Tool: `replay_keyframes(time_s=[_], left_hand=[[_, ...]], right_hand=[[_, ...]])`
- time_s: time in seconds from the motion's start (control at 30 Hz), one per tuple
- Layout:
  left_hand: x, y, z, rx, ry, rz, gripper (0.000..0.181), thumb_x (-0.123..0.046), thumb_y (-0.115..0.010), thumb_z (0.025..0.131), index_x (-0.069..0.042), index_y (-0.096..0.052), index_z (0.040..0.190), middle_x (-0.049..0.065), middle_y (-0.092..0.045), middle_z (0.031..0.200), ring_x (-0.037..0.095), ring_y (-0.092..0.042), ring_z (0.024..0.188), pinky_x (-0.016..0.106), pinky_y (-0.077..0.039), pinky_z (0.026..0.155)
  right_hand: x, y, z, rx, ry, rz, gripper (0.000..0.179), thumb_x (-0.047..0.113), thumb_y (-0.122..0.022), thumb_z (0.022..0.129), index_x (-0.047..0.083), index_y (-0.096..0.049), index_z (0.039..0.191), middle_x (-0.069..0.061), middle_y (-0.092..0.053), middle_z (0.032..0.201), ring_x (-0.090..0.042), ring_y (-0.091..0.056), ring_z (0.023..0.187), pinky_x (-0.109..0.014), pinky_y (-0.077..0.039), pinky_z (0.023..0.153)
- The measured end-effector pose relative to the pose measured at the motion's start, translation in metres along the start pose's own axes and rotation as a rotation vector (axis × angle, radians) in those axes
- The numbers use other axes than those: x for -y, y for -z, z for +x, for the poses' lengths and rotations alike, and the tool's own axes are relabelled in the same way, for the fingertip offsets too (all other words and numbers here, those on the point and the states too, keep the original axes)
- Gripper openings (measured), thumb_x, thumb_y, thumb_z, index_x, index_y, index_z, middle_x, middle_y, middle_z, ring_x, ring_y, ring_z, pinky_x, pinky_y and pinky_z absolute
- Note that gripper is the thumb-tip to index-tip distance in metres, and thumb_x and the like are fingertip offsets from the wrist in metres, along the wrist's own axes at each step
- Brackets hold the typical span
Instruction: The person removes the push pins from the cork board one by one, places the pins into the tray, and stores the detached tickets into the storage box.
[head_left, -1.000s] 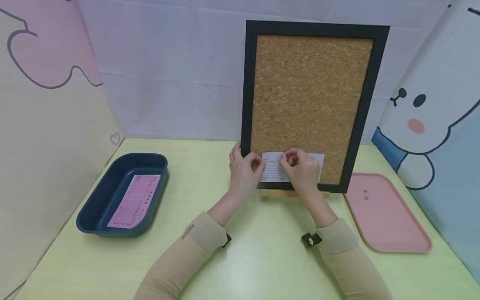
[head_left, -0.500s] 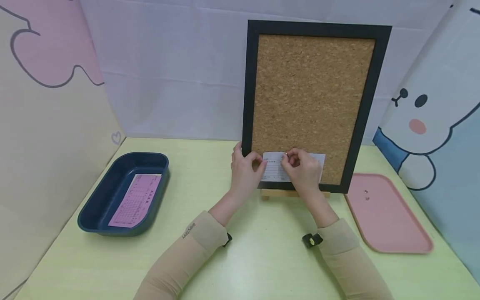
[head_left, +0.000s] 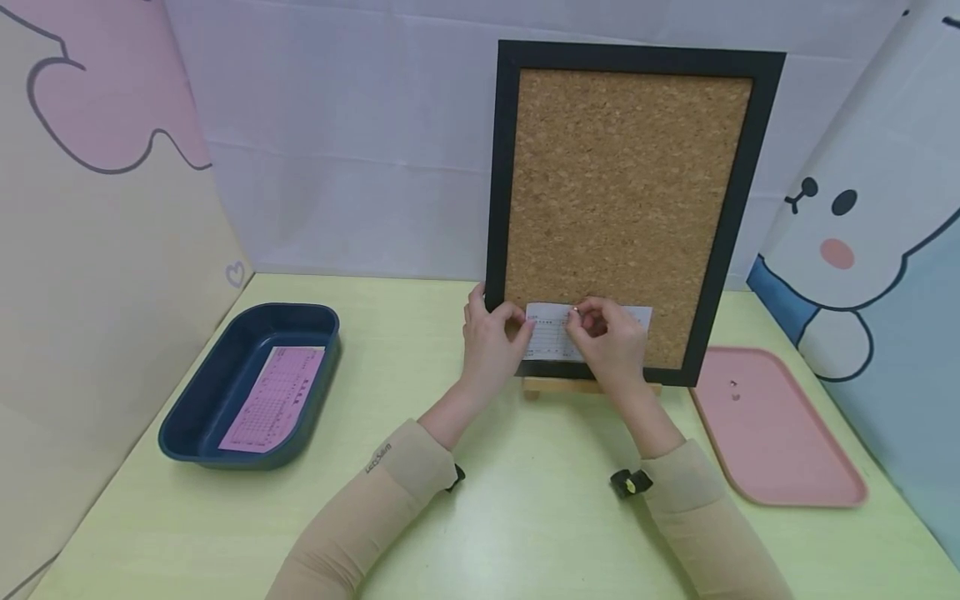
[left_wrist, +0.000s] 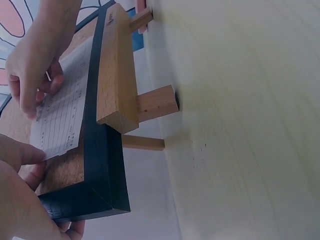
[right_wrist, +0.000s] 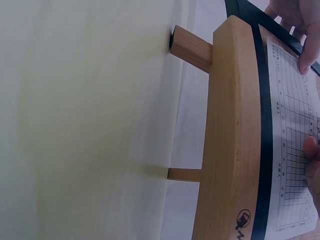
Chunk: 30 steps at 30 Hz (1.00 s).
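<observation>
A white printed form (head_left: 551,337) lies against the lower part of a black-framed cork board (head_left: 626,192). My left hand (head_left: 489,340) pinches the form's left edge between thumb and index finger; its other fingers reach round the frame's left side. With thumb and index finger my right hand (head_left: 617,343) pinches a tiny shiny thumbtack (head_left: 576,310) at the form's upper edge, near its middle. That hand covers part of the form's right half. In the left wrist view, the form's near corner (left_wrist: 62,145) sits at the left hand's fingertips.
A wooden easel (right_wrist: 225,130) props up the board. To the left stands a dark blue tray (head_left: 180,442) with a pink printed form (head_left: 273,400) in it. A pink tray (head_left: 787,450) at the right bears two small shiny tacks (head_left: 734,390).
The right hand has shifted very slightly to the right on the form, and the form's lower edge sits a touch higher. The left hand keeps its hold; the view drifts a little.
</observation>
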<state>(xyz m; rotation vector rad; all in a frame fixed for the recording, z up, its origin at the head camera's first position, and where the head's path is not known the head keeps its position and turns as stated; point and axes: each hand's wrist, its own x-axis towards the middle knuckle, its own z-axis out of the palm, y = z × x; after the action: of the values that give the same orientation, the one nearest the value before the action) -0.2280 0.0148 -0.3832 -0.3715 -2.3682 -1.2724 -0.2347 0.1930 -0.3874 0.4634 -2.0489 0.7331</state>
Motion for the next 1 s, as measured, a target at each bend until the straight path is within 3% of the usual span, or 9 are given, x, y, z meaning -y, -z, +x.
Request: replay_keyframes(time_s=[0.2,0.5,0.63,0.83,1.0], left_hand=[[-0.003,0.005,0.002,-0.006,0.035,-0.029,0.012,-0.018,-0.069,0.085,-0.007,-0.066,0.080,0.022,-0.029,0.146,0.037,-0.030,0.131,0.060,-0.031,0.098],[-0.003,0.015,0.004,-0.012,0.037,-0.049,0.013,-0.018,-0.069,0.086,-0.008,-0.065,0.079,0.016,-0.036,0.140,0.033,-0.037,0.121,0.054,-0.034,0.094],[-0.005,0.021,0.005,-0.002,0.047,-0.052,0.013,-0.018,-0.068,0.086,-0.007,-0.065,0.080,0.015,-0.037,0.140,0.032,-0.037,0.121,0.053,-0.033,0.095],[-0.007,0.031,0.005,0.029,0.049,-0.045,0.013,-0.018,-0.067,0.087,-0.008,-0.063,0.080,0.013,-0.040,0.138,0.030,-0.039,0.119,0.050,-0.038,0.095],[-0.005,0.039,0.007,0.034,0.024,-0.034,0.013,-0.017,-0.067,0.087,-0.008,-0.063,0.079,0.015,-0.043,0.135,0.029,-0.041,0.117,0.046,-0.043,0.091]], right_hand=[[0.005,0.008,0.003,0.002,0.033,0.039,0.012,0.002,-0.070,0.076,-0.002,-0.062,0.085,-0.008,-0.058,0.063,-0.012,-0.049,0.051,-0.021,-0.037,0.048],[0.014,0.023,0.011,-0.018,0.059,0.096,0.010,0.001,-0.068,0.075,-0.002,-0.064,0.084,-0.009,-0.059,0.062,-0.015,-0.049,0.050,-0.021,-0.036,0.048],[0.016,0.029,0.014,-0.014,0.077,0.089,0.011,0.001,-0.067,0.075,-0.001,-0.064,0.085,-0.008,-0.058,0.062,-0.014,-0.048,0.050,-0.018,-0.033,0.050],[0.016,0.040,0.021,-0.002,0.129,0.061,0.011,0.001,-0.068,0.076,-0.004,-0.064,0.084,-0.010,-0.057,0.062,-0.014,-0.047,0.050,-0.025,-0.038,0.046],[0.018,0.051,0.026,-0.013,0.108,0.058,0.010,0.000,-0.070,0.075,-0.002,-0.065,0.083,-0.009,-0.058,0.062,-0.013,-0.047,0.052,-0.019,-0.038,0.050]])
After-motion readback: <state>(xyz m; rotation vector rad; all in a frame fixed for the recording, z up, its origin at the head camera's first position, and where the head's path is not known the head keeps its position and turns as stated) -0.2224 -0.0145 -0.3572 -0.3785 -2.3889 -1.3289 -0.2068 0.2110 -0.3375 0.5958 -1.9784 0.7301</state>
